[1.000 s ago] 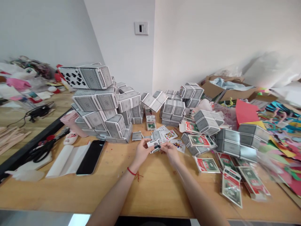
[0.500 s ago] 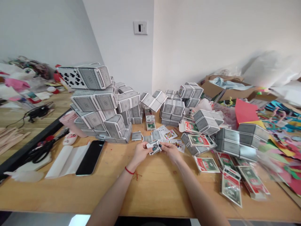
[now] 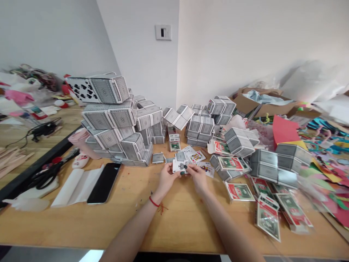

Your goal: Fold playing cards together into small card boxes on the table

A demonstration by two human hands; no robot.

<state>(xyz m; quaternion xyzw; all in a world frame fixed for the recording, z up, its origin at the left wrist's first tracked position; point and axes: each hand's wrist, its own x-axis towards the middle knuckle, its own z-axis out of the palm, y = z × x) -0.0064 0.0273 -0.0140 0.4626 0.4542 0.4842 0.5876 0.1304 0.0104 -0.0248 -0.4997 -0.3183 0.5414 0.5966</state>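
Between both hands is a playing card (image 3: 179, 166), face up, with a large black spade figure in its middle. My left hand (image 3: 167, 179) pinches its left end; a red string bracelet circles that wrist. On the card's right end my right hand (image 3: 198, 177) is closed, its dark-nailed thumb over the card. Whether more than one card is held, I cannot tell. Just beyond lie loose face cards (image 3: 196, 157) and a card lying face down (image 3: 180, 155). A small folded card piece (image 3: 158, 158) rests left of them.
Folded-card blocks stand in a tall stack (image 3: 109, 116) at left and in lower piles (image 3: 200, 125) at right. Red-and-green card boxes (image 3: 240, 191) lie at right. A phone (image 3: 104, 183), white paper roll (image 3: 71, 186) and black scissors (image 3: 46, 176) are at left.
The card has turned flatter and its spade face now shows more fully. Both hands have shifted slightly, the left one a little to the right.
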